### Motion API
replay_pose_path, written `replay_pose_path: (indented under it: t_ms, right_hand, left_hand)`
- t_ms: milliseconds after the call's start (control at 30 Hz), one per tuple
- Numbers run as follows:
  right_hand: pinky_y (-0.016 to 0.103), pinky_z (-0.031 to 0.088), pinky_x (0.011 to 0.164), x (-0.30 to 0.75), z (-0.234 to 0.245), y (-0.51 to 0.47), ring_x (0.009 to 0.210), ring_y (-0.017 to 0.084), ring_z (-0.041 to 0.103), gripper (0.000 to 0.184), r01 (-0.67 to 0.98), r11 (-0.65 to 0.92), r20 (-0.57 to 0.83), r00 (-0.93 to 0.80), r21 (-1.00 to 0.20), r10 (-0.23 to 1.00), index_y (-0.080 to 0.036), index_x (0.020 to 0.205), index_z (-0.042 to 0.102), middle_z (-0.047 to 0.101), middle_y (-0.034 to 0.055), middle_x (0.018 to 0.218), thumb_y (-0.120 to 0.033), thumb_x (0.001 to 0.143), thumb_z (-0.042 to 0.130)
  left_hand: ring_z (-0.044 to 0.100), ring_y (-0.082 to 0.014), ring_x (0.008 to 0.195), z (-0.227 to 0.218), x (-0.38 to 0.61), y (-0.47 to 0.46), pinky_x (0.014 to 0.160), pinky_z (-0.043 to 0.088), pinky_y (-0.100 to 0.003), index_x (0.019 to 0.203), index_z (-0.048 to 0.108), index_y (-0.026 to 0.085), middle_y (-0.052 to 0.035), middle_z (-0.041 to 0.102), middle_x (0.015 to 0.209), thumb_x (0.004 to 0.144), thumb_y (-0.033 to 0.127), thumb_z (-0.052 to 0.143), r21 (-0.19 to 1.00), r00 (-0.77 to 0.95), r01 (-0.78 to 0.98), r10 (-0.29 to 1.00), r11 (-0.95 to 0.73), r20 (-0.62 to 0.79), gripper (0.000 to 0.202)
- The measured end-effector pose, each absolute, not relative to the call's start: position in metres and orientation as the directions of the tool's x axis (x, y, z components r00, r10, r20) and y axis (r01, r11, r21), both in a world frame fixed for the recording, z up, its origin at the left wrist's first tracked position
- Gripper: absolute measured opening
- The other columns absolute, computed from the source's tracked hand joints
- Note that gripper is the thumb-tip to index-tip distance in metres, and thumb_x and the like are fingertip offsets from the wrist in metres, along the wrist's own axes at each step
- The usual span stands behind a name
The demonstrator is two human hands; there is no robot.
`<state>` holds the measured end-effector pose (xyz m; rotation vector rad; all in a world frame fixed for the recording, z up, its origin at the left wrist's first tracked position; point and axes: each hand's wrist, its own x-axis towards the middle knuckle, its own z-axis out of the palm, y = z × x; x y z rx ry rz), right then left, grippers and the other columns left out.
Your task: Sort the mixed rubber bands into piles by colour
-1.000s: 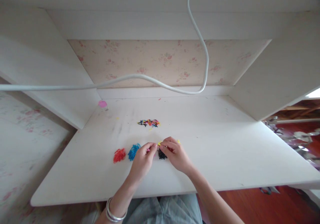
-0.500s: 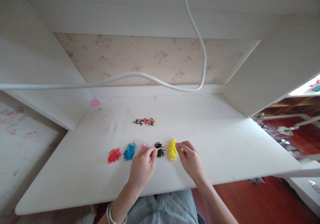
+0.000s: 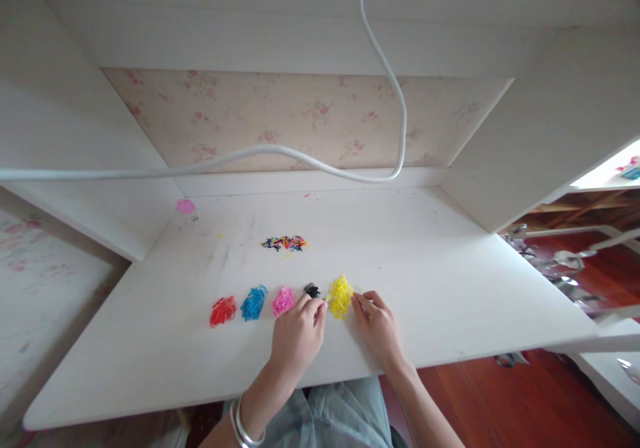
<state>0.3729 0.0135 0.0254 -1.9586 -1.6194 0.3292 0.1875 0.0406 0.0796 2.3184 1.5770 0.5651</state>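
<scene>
Small loose bands lie in a row of colour-sorted piles on the white desk. My left hand (image 3: 299, 331) is pinched closed, its fingertips at the left edge of the yellow pile (image 3: 341, 297); it partly covers the black pile (image 3: 312, 291). On the yellow pile's right edge are the closed fingertips of my right hand (image 3: 379, 325). What either pinch holds is too small to make out. Further left are the pink pile (image 3: 283, 300), the blue pile (image 3: 254, 303) and the red pile (image 3: 223, 311).
Behind the row lies a mixed-colour heap of bands (image 3: 286, 243) on the desk (image 3: 440, 281). A small container with a pink top (image 3: 185, 207) stands at the back left. A white cable (image 3: 280, 149) hangs across the view, in front of the flowered back panel (image 3: 320, 111).
My left hand has moved right, from over the pink and black piles to the yellow one, uncovering the pink pile. The yellow band that showed at its fingertips is no longer distinct.
</scene>
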Motion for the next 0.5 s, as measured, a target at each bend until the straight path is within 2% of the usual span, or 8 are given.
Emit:
replay_pose_path:
  t_ms: [100,233,500]
  right_hand:
    - [0.023,0.042,0.065,0.376,0.023,0.012,0.068,0.012,0.06,0.043,0.756,-0.088,0.214,0.291,-0.649,0.932,-0.023,0.097,0.071,0.064,0.0049,0.094,-0.046,0.095,0.035]
    - [0.023,0.042,0.061,0.379,0.022,0.011,0.06,0.011,0.055,0.044,0.664,-0.097,0.208,0.365,-0.741,0.908,-0.02,0.086,0.072,0.064,0.005,0.088,-0.049,0.093,0.039]
    - [0.023,0.042,0.059,0.379,0.027,0.011,0.06,0.011,0.054,0.044,0.58,-0.068,0.191,0.372,-0.812,0.908,-0.018,0.083,0.07,0.063,0.0053,0.085,-0.049,0.092,0.041]
  left_hand:
    - [0.061,-0.0116,0.072,0.082,0.199,0.044,0.058,0.038,-0.022,0.089,0.063,0.026,-0.0006,0.064,0.084,0.094,0.034,0.034,0.381,0.358,0.839,0.922,-0.388,0.149,0.031]
    - [0.06,-0.0113,0.069,0.085,0.216,0.05,0.053,0.036,-0.022,0.087,0.062,0.025,-0.0019,0.063,0.085,0.095,0.031,0.031,0.307,0.4,0.854,0.908,-0.419,0.126,0.034]
    - [0.062,-0.0125,0.063,0.078,0.243,0.062,0.051,0.037,-0.023,0.09,0.062,0.021,-0.0037,0.062,0.085,0.092,0.022,0.037,0.208,0.488,0.837,0.862,-0.506,0.136,0.025]
